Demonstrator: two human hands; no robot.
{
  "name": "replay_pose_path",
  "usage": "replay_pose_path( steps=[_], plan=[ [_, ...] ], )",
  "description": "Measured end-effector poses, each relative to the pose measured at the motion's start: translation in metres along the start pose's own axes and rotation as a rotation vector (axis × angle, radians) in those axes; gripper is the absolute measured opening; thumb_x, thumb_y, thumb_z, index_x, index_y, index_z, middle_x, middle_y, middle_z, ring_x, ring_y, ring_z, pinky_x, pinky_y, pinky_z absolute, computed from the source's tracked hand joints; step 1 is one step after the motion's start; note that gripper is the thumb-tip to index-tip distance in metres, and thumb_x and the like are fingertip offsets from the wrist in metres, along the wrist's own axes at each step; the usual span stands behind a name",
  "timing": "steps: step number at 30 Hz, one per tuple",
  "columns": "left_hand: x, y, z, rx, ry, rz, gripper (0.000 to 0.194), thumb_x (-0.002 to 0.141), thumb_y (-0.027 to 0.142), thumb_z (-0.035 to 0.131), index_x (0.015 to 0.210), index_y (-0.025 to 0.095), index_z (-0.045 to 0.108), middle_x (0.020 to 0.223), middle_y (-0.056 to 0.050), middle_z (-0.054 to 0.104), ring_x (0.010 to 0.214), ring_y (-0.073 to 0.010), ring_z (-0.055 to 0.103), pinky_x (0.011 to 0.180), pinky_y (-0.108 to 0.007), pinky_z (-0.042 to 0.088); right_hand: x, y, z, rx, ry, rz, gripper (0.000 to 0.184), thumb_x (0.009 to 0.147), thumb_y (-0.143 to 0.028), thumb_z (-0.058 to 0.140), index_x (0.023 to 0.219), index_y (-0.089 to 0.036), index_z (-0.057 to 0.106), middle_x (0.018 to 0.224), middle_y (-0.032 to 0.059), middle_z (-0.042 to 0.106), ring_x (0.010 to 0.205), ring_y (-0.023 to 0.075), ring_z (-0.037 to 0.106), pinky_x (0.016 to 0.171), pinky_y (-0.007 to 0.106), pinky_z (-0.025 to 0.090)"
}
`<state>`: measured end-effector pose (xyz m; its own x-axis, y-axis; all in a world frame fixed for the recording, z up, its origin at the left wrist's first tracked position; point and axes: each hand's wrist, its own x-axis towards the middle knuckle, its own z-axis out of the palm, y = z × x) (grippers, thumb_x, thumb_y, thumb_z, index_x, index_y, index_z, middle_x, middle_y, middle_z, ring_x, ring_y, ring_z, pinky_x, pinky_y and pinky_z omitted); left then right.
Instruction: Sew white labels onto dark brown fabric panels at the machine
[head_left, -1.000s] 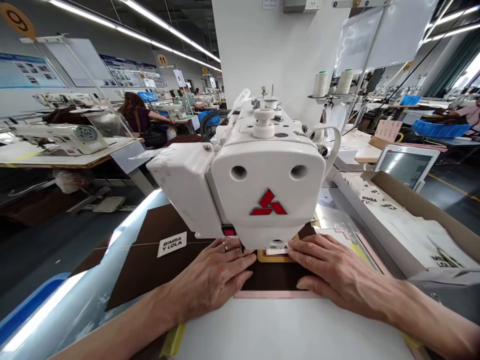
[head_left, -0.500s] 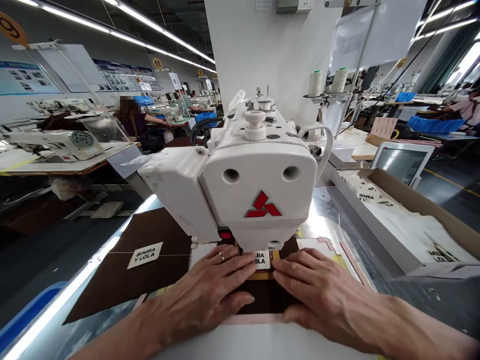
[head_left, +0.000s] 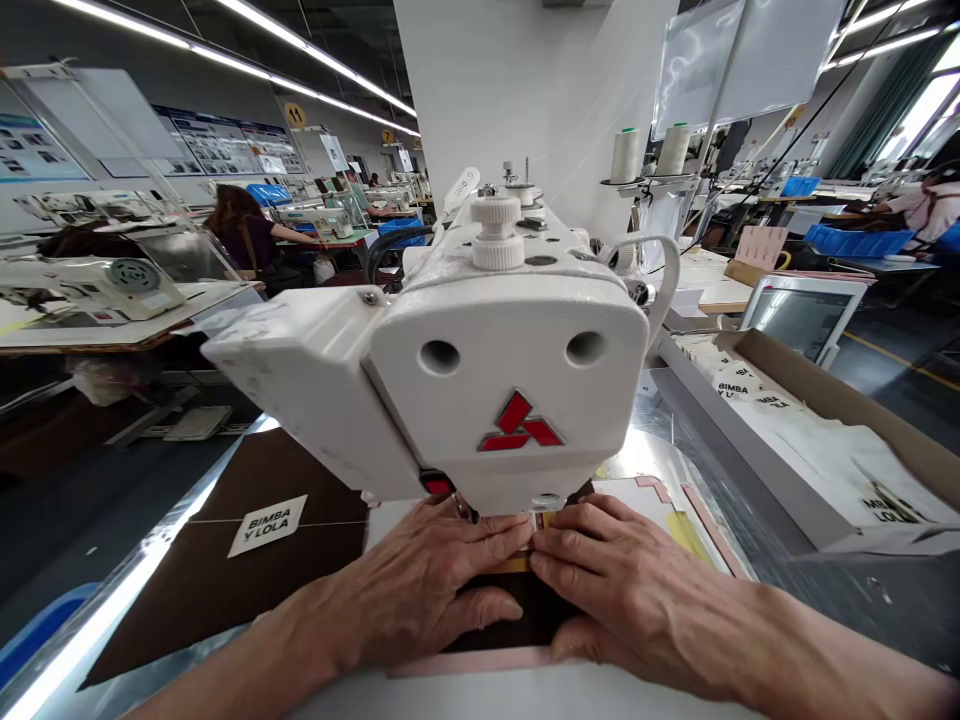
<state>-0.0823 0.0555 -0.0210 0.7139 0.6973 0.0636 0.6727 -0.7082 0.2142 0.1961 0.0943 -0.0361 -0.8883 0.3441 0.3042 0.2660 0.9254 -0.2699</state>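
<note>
A white sewing machine head with a red three-diamond emblem fills the middle. Under its front edge my left hand and my right hand lie flat, fingers stretched and fingertips nearly meeting, pressing on a dark brown fabric piece with a tan frame around it. The needle area and most of the label under the machine are hidden. A pink template edge shows just below my hands.
To the left lies a brown panel bearing a white "BIMBA Y LOLA" label. A cardboard box with white printed bags sits at right, a screen behind it. Thread cones stand behind. Another person sits at a far machine.
The view has drawn closer to the machine. My hands have slid together toward the middle under the machine head, and the white label between them is now mostly hidden.
</note>
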Motion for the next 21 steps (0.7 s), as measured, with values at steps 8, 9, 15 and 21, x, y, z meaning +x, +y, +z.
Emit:
replay_pose_path(
  steps=[8, 9, 15, 21],
  plan=[
    [0.000, -0.004, 0.005, -0.019, -0.006, -0.006, 0.059, 0.109, 0.047, 0.061, 0.161, 0.026, 0.045, 0.154, -0.006, 0.060, 0.123, -0.0282, 0.070, 0.099, -0.039, 0.053, 0.003, 0.001, 0.002, 0.002, 0.002, -0.041, 0.039, 0.110, -0.049, 0.058, 0.132, -0.018, 0.068, 0.123, 0.0061, 0.076, 0.113, 0.0242, 0.066, 0.105, 0.042, 0.047],
    [-0.003, -0.004, 0.009, 0.010, 0.033, -0.010, 0.056, 0.110, 0.048, 0.058, 0.160, 0.026, 0.047, 0.153, -0.006, 0.062, 0.122, -0.0292, 0.069, 0.099, -0.040, 0.052, 0.003, 0.002, 0.002, -0.007, 0.004, -0.042, 0.038, 0.110, -0.049, 0.058, 0.132, -0.019, 0.068, 0.125, 0.0058, 0.076, 0.114, 0.0241, 0.066, 0.107, 0.043, 0.046],
    [-0.012, -0.003, 0.024, 0.029, 0.160, -0.014, 0.047, 0.112, 0.049, 0.052, 0.153, 0.026, 0.056, 0.149, -0.004, 0.065, 0.121, -0.0286, 0.067, 0.103, -0.040, 0.050, 0.001, 0.003, 0.005, -0.019, 0.015, -0.046, 0.035, 0.110, -0.049, 0.058, 0.128, -0.021, 0.070, 0.127, 0.0064, 0.076, 0.113, 0.0241, 0.066, 0.104, 0.043, 0.046],
    [-0.005, 0.000, 0.010, 0.004, 0.088, -0.022, 0.041, 0.109, 0.042, 0.060, 0.148, 0.028, 0.061, 0.147, -0.002, 0.067, 0.116, -0.0265, 0.071, 0.098, -0.039, 0.053, 0.009, 0.004, 0.000, -0.001, 0.042, -0.035, 0.042, 0.111, -0.051, 0.055, 0.127, -0.015, 0.071, 0.125, 0.0080, 0.076, 0.107, 0.0244, 0.068, 0.094, 0.041, 0.049]
  ],
)
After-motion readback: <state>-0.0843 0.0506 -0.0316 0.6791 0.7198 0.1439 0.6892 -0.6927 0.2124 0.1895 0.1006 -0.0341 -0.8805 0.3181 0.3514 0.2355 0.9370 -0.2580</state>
